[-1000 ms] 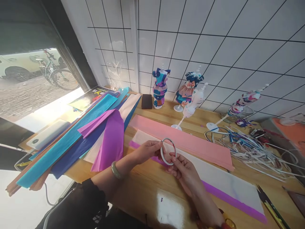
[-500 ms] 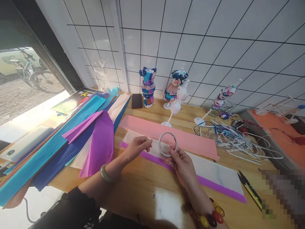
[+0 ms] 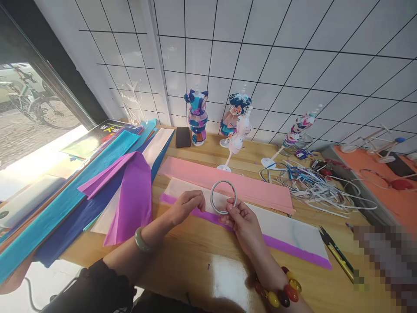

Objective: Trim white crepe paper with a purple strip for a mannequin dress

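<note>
My right hand [image 3: 243,221] pinches a thin roll of tape [image 3: 213,201] at its lower right edge, holding it upright above the paper strips. To the left of the roll, my left hand [image 3: 188,206] is closed with its fingers curled down. Whether it holds a bit of tape, I cannot make out. Beneath both hands lies a white paper strip [image 3: 283,226] with a purple paper strip [image 3: 293,251] showing along its near edge. Behind them a folded pink paper strip [image 3: 260,188] stretches across the table.
Purple paper [image 3: 138,191] and blue paper [image 3: 94,174] lie at left. A phone [image 3: 183,137] and small decorated dress forms [image 3: 198,117] stand near the tiled wall. At right are tangled cords [image 3: 309,187], yellow-and-black tweezers or cutters [image 3: 337,254] and an orange surface [image 3: 374,169].
The fingers of my left hand have curled downward and moved slightly down. My right hand still holds the roll. The whole view has shifted a little.
</note>
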`<control>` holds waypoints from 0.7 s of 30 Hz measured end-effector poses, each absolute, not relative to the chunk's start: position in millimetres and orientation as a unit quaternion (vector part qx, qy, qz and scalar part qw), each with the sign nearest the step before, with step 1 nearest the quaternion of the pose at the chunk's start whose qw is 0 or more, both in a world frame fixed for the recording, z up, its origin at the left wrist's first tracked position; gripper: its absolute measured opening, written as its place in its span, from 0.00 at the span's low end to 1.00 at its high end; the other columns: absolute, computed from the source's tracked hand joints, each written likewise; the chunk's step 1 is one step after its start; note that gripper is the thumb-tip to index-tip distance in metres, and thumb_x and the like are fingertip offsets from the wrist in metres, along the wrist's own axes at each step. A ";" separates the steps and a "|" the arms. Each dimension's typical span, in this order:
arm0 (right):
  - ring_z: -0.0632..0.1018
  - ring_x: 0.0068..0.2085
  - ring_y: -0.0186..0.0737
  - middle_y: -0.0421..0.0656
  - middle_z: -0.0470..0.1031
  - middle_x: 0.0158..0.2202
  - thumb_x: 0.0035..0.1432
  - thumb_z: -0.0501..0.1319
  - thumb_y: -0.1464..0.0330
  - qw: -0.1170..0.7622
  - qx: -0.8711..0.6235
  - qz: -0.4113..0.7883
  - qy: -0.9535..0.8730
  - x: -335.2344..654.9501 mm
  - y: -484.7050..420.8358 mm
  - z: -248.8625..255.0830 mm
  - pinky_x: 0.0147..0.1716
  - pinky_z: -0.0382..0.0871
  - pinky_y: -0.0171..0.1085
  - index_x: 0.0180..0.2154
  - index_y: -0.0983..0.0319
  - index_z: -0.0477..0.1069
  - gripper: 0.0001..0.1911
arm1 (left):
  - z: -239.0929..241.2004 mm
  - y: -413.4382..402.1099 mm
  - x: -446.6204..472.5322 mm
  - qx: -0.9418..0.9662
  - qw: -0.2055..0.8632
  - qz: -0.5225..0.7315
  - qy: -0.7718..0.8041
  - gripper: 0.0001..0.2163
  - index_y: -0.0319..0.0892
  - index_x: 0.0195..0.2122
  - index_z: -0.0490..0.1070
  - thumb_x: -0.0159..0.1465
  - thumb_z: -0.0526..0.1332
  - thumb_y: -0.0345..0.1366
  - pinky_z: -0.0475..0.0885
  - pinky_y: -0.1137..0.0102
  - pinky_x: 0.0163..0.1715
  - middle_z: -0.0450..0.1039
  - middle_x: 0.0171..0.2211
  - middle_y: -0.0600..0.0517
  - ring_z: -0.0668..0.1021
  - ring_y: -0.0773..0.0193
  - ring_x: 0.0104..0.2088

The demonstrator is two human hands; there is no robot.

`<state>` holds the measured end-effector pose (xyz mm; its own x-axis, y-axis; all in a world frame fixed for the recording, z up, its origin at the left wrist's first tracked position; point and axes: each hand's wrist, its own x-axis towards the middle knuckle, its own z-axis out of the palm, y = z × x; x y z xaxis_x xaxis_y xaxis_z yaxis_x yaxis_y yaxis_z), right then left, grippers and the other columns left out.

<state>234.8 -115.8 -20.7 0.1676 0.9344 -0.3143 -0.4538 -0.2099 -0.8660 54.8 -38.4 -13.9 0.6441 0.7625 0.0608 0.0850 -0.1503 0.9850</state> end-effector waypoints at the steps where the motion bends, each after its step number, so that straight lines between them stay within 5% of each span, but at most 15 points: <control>1: 0.74 0.23 0.30 0.35 0.72 0.27 0.43 0.69 0.60 0.579 -0.498 0.598 -0.242 234.7 -115.9 -20.7 0.25 0.69 0.32 0.37 0.60 0.68 0.20 | -14.1 -39.3 56.0 0.714 0.556 0.287 0.315 0.13 0.38 0.22 0.64 0.62 0.49 0.35 0.64 0.72 0.32 0.67 0.23 0.53 0.69 0.68 0.28; 11: 0.74 0.28 0.32 0.37 0.73 0.28 0.45 0.68 0.62 0.568 -0.462 0.626 -0.269 229.8 -118.4 -15.1 0.30 0.70 0.33 0.33 0.60 0.69 0.14 | -21.9 -46.4 65.8 0.792 0.456 0.274 0.301 0.08 0.39 0.27 0.72 0.58 0.60 0.38 0.64 0.74 0.31 0.72 0.25 0.51 0.71 0.68 0.27; 21: 0.74 0.26 0.34 0.38 0.74 0.25 0.52 0.62 0.61 0.503 -0.468 0.583 -0.435 226.3 -124.2 -11.7 0.31 0.67 0.35 0.34 0.60 0.72 0.10 | -13.5 -51.7 64.6 0.741 0.580 0.207 0.268 0.15 0.38 0.23 0.69 0.58 0.59 0.45 0.60 0.77 0.23 0.68 0.20 0.55 0.66 0.72 0.22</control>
